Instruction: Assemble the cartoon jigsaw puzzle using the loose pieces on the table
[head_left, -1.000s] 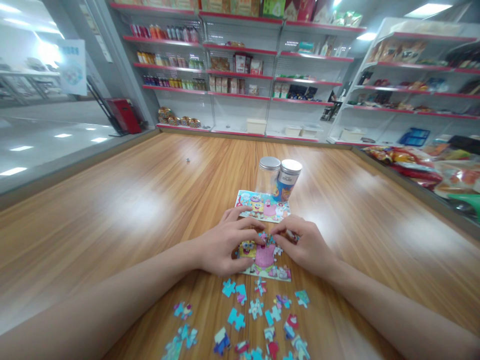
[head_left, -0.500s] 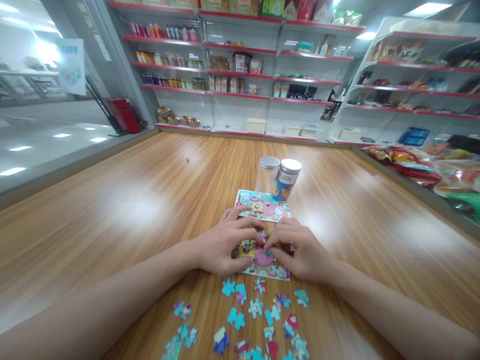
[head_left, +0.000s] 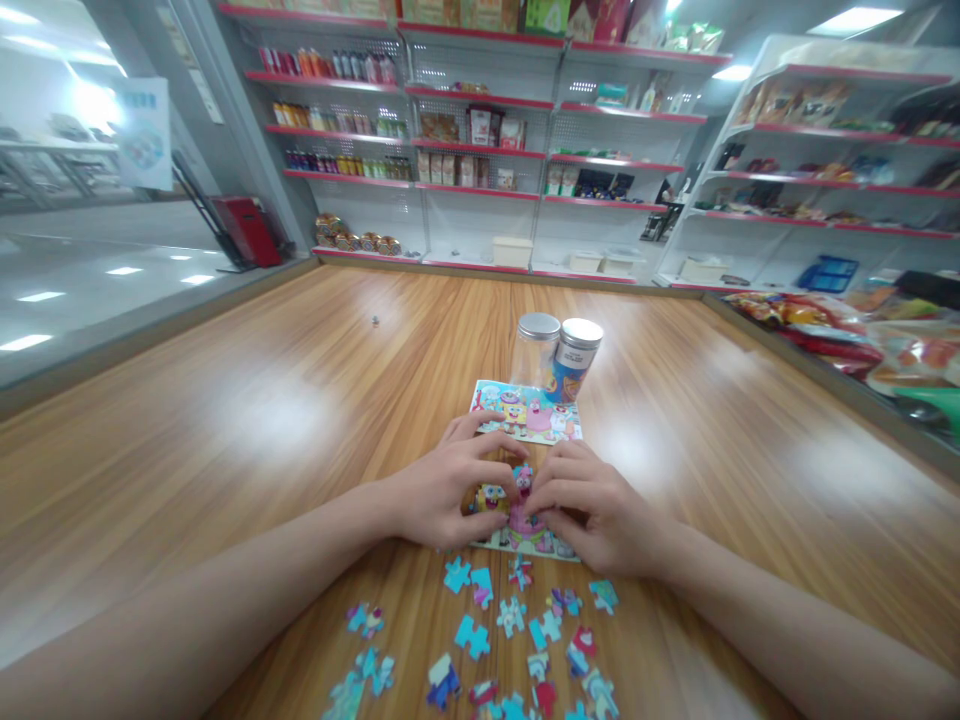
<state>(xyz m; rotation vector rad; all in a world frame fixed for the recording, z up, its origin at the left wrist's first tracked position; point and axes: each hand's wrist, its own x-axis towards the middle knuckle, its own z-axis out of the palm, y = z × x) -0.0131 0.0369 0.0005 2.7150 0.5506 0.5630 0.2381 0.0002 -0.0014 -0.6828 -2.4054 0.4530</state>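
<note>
On my feed, the partly assembled puzzle [head_left: 526, 540] lies between my hands, loose pieces [head_left: 512, 617] at its six o'clock, the picture card [head_left: 537, 420] at twelve. My left hand [head_left: 446, 495] arches in from nine, half open, fingers curved over its edge. My right hand [head_left: 611, 510] reaches from three, fingertips bunched low over it; whether they grip a piece, I can't tell.

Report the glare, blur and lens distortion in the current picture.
Head view: pale glare patches on the tabletop, left and right of the hands; poster washed out, its print unreadable; forearms stretched toward the lower corners; snack bags smeared at the right edge; loose puzzle pieces slightly soft, but their outlines mostly readable.
</note>
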